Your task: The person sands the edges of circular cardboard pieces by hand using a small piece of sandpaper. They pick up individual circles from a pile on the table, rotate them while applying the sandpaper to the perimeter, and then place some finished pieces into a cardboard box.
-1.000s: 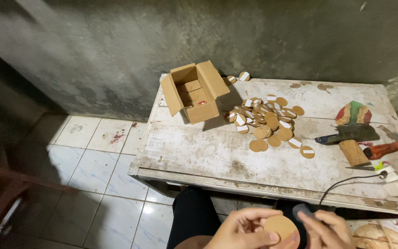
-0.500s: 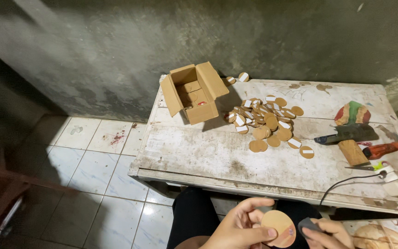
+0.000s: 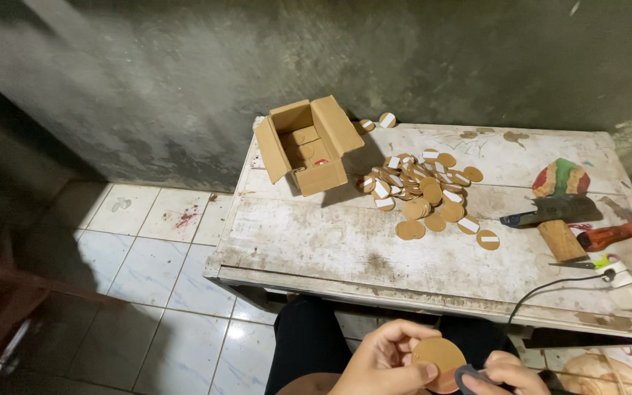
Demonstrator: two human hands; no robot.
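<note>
Head view, looking down past the bench (image 3: 316, 241) to my lap: my left hand (image 3: 382, 362) pinches a round brown disc (image 3: 437, 356) by its edge, thumb under and fingers curled over the top, so the flat face tilts up toward me. My right hand (image 3: 506, 373) sits just beside it, closed around a small dark tool (image 3: 469, 377) whose curved end touches the disc's lower right rim. The hands are close together, almost meeting at the disc, low and below the near edge of the bench. A round disc has no long axis; what matters is that its face lies open to the right hand, which is the nearer of the two to the working edge.

Straight ahead and well apart from my hands, a heap of like discs (image 3: 426, 194) lies on the bench top, some bearing a white strip. The heap sits slightly to the right of an open cardboard box (image 3: 309, 146), which rests on the far left corner with its flaps up. Two more discs lie behind the box near the wall. To the right are a wooden block (image 3: 561, 240), a dark hatchet-like blade (image 3: 550, 211), an orange-handled tool (image 3: 608, 235) and a black cord (image 3: 550, 289) running off the bench edge.
</note>
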